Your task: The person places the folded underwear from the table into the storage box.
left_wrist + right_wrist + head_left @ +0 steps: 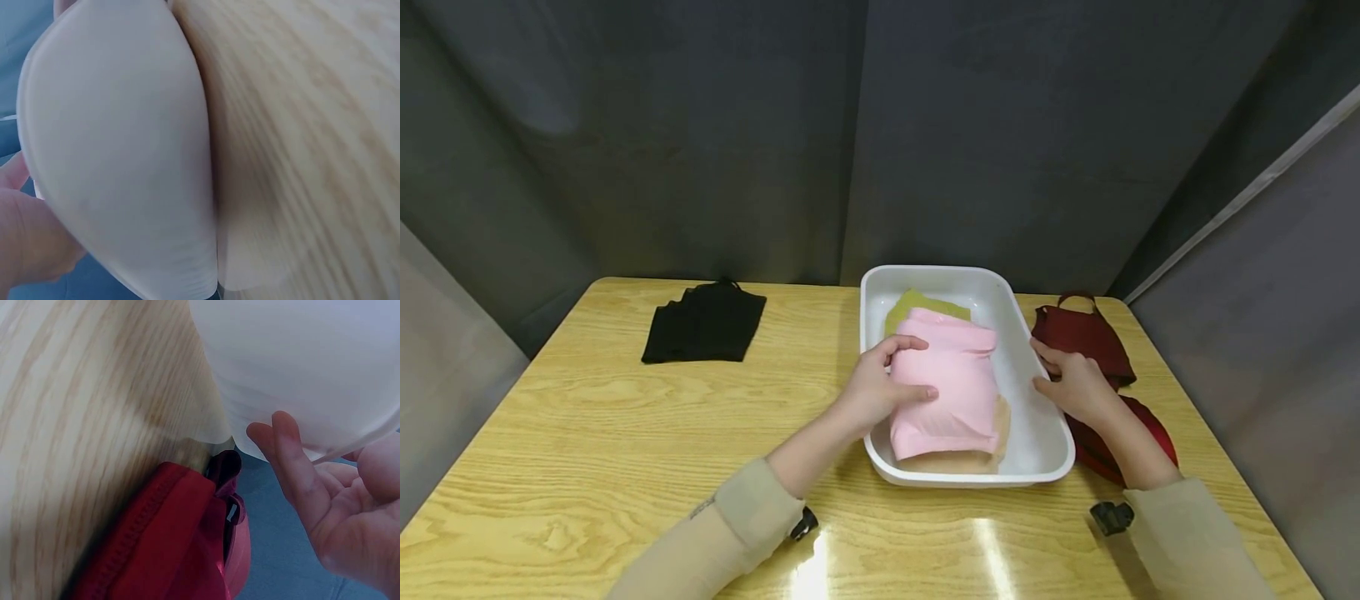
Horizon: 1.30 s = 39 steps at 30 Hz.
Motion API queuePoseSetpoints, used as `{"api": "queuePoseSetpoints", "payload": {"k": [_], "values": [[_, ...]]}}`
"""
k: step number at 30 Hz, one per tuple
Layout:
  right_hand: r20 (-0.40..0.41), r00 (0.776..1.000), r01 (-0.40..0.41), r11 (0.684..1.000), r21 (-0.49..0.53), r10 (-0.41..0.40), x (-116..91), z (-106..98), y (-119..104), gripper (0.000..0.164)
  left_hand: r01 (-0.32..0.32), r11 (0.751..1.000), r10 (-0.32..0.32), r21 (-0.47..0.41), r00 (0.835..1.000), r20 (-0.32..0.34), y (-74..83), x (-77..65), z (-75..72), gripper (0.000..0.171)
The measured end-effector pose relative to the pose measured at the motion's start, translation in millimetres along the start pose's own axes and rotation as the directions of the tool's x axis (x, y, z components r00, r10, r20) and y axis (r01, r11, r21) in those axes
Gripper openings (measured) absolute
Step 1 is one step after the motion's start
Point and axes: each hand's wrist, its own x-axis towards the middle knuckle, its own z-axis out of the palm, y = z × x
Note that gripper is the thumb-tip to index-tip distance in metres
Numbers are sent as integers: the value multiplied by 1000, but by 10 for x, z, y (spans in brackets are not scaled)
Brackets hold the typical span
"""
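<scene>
A white plastic tub [1052, 462] stands on the table with a folded pink garment [951, 383] inside. My left hand [880, 383] reaches over the tub's left rim and rests on the pink garment, thumb and forefinger extended and spread apart. Under the pink garment, a beige cloth [1002, 425] shows at the lower edge and an olive-green cloth [936, 305] at the far end. My right hand [1075, 383] grips the tub's right rim. In the right wrist view, fingers [294, 450] press the outer wall while the thumb lies over the rim.
A dark red garment with a strap [1086, 337] lies right of the tub, with another red garment [1150, 433] partly under my right forearm. A folded black garment [707, 325] lies at the back left of the wooden table [625, 450]. Grey curtains [985, 142] hang behind.
</scene>
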Motion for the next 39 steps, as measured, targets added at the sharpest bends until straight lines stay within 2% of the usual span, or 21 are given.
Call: {"api": "queuePoseSetpoints", "payload": {"k": [8,15,21,28,31,34,39], "values": [[-3,1000,11,1000,1,-11,0,-10,-5,64,22,998,-24,55,999,42,-26,1,111,57],[9,1000,7,1000,10,-7,-3,-17,-11,65,6,995,-16,102,995,98,-93,27,180,58],[18,1000,0,1000,12,0,-8,-13,7,65,-5,981,-20,195,992,121,-124,20,217,59],[12,1000,-1,1000,9,0,-10,-3,8,64,-15,965,-26,263,988,154,-156,26,242,59],[12,1000,2,1000,10,-2,-16,-2,5,64,-38,948,-18,315,985,170,-165,37,244,59],[14,1000,3,1000,11,-3,-17,-2,2,64,-69,921,-5,382,982,188,-168,49,241,60],[16,1000,-1,1000,11,1,-3,3,4,65,-141,851,24,505,972,232,-154,61,225,61]]}}
